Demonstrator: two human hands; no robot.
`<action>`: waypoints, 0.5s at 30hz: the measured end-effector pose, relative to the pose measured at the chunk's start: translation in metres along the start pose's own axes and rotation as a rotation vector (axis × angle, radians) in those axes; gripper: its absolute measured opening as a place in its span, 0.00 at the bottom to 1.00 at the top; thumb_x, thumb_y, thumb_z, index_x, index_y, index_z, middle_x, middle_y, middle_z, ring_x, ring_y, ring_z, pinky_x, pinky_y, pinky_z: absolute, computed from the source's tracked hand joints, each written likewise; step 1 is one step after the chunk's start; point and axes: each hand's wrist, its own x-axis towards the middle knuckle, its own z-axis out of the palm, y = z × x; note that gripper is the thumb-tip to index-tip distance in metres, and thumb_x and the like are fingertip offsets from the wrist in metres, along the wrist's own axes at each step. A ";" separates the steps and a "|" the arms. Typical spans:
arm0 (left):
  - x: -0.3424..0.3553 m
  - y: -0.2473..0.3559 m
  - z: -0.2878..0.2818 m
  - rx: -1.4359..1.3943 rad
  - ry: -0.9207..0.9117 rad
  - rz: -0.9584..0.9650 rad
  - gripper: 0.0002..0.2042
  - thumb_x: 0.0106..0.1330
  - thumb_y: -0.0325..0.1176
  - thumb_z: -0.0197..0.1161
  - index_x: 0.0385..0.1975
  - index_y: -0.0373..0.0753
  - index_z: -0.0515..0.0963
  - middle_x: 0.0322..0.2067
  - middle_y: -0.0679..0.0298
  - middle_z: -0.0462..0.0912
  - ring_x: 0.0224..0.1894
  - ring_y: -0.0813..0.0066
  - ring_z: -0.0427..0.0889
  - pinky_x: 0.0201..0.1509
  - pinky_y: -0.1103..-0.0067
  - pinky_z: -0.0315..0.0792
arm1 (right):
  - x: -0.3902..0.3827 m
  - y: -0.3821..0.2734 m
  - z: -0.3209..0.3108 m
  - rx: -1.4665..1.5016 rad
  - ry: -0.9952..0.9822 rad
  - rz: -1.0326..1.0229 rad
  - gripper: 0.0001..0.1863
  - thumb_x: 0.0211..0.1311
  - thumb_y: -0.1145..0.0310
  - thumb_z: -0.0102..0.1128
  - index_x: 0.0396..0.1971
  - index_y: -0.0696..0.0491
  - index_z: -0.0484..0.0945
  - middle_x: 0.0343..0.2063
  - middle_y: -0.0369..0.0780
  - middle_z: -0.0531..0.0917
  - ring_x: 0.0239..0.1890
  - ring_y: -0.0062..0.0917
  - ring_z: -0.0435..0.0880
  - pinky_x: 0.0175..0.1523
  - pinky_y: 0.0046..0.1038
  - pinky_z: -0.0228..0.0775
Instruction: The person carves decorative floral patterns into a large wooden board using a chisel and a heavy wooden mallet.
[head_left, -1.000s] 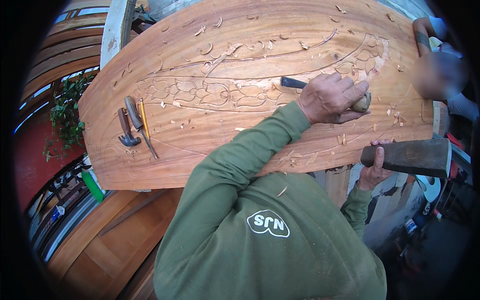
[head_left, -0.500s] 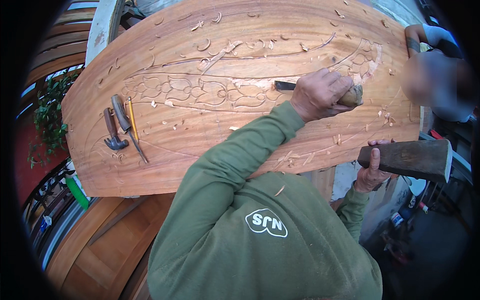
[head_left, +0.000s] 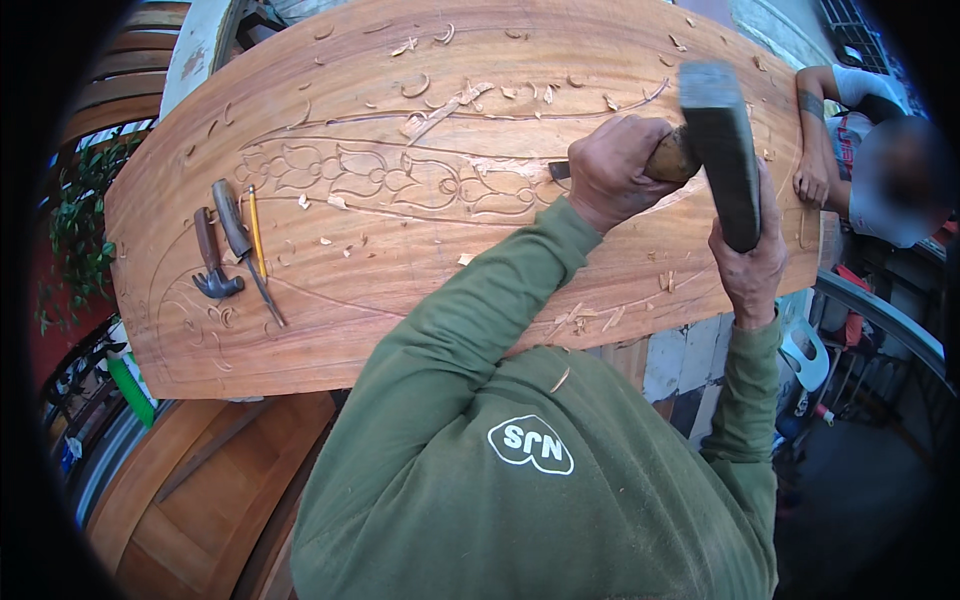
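Observation:
My left hand (head_left: 617,172) is closed around a wood chisel (head_left: 672,160), its dark blade pointing left and touching or close to the carved wooden panel (head_left: 390,270). The chisel's rounded wooden handle sticks out to the right of my fist. My right hand (head_left: 752,262) grips a dark wooden mallet (head_left: 730,165), a thick tapered block whose face is beside the handle's end. Motion blurs the block's upper end. Under the blade runs a carved band of flowers and leaves (head_left: 350,175), partly hidden by my left hand.
At the panel's left lie a claw hammer (head_left: 212,260), a second chisel (head_left: 240,230) and a yellow pencil (head_left: 257,230). Curled shavings (head_left: 445,110) are scattered about. Another person's hand (head_left: 812,183) rests at the right edge. A green brush (head_left: 130,385) is below left.
My right hand has swung the mallet up from beyond the panel's near edge to the chisel handle. My left hand and chisel have shifted slightly left. The other person's hand now rests lower.

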 end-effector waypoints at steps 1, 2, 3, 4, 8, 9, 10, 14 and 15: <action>0.000 0.001 -0.002 0.019 -0.030 -0.005 0.26 0.47 0.39 0.90 0.44 0.44 0.83 0.34 0.62 0.87 0.33 0.62 0.89 0.37 0.71 0.84 | -0.002 0.017 -0.003 0.041 -0.061 0.012 0.49 0.56 0.80 0.70 0.81 0.49 0.64 0.69 0.50 0.81 0.66 0.41 0.85 0.64 0.37 0.80; 0.001 0.002 -0.004 0.022 -0.022 0.000 0.26 0.47 0.39 0.90 0.44 0.44 0.83 0.34 0.62 0.87 0.33 0.62 0.89 0.37 0.71 0.84 | -0.003 0.018 0.000 0.040 -0.060 0.002 0.49 0.56 0.80 0.70 0.81 0.49 0.64 0.69 0.50 0.81 0.66 0.41 0.85 0.64 0.37 0.80; 0.001 0.004 -0.005 0.004 -0.019 -0.020 0.26 0.46 0.37 0.89 0.45 0.44 0.84 0.35 0.62 0.87 0.34 0.61 0.89 0.37 0.70 0.84 | -0.004 0.018 0.002 0.077 -0.021 -0.018 0.49 0.55 0.80 0.70 0.80 0.48 0.65 0.69 0.49 0.81 0.65 0.41 0.86 0.64 0.36 0.80; 0.002 0.006 -0.006 -0.013 -0.016 -0.040 0.26 0.45 0.35 0.89 0.45 0.44 0.84 0.35 0.62 0.88 0.35 0.60 0.89 0.38 0.69 0.84 | -0.004 0.016 0.002 0.114 0.018 -0.038 0.48 0.55 0.80 0.71 0.80 0.48 0.66 0.68 0.49 0.81 0.64 0.41 0.86 0.64 0.35 0.81; -0.013 0.011 -0.022 0.058 0.005 0.062 0.17 0.55 0.33 0.83 0.39 0.44 0.80 0.29 0.63 0.81 0.27 0.65 0.84 0.30 0.70 0.79 | -0.012 0.011 0.001 -0.018 -0.033 -0.002 0.47 0.57 0.78 0.76 0.79 0.50 0.67 0.70 0.48 0.80 0.64 0.40 0.87 0.63 0.35 0.81; -0.013 0.031 -0.036 0.276 -0.143 0.217 0.13 0.63 0.33 0.77 0.40 0.45 0.77 0.26 0.68 0.76 0.23 0.70 0.79 0.25 0.73 0.74 | -0.018 0.012 0.001 0.005 0.021 0.058 0.48 0.58 0.77 0.77 0.79 0.50 0.66 0.62 0.46 0.86 0.58 0.35 0.90 0.60 0.32 0.82; -0.017 0.047 -0.052 0.352 -0.247 0.369 0.11 0.65 0.34 0.75 0.40 0.45 0.78 0.25 0.71 0.75 0.22 0.73 0.77 0.24 0.74 0.71 | -0.029 0.016 0.002 0.009 0.023 0.061 0.48 0.58 0.77 0.77 0.79 0.50 0.66 0.62 0.46 0.86 0.58 0.35 0.90 0.60 0.32 0.82; -0.044 0.079 -0.091 0.229 -0.562 0.174 0.15 0.62 0.35 0.77 0.45 0.44 0.81 0.24 0.71 0.75 0.23 0.72 0.79 0.26 0.73 0.74 | -0.080 0.020 0.014 0.306 0.054 0.662 0.39 0.61 0.76 0.78 0.71 0.55 0.71 0.44 0.38 0.87 0.46 0.23 0.86 0.53 0.28 0.79; -0.044 0.075 -0.097 0.232 -0.571 0.179 0.15 0.62 0.35 0.77 0.45 0.44 0.81 0.24 0.71 0.75 0.23 0.72 0.79 0.26 0.73 0.74 | -0.089 0.017 0.019 0.382 0.081 0.701 0.34 0.61 0.75 0.78 0.67 0.56 0.73 0.40 0.35 0.85 0.43 0.20 0.84 0.51 0.27 0.78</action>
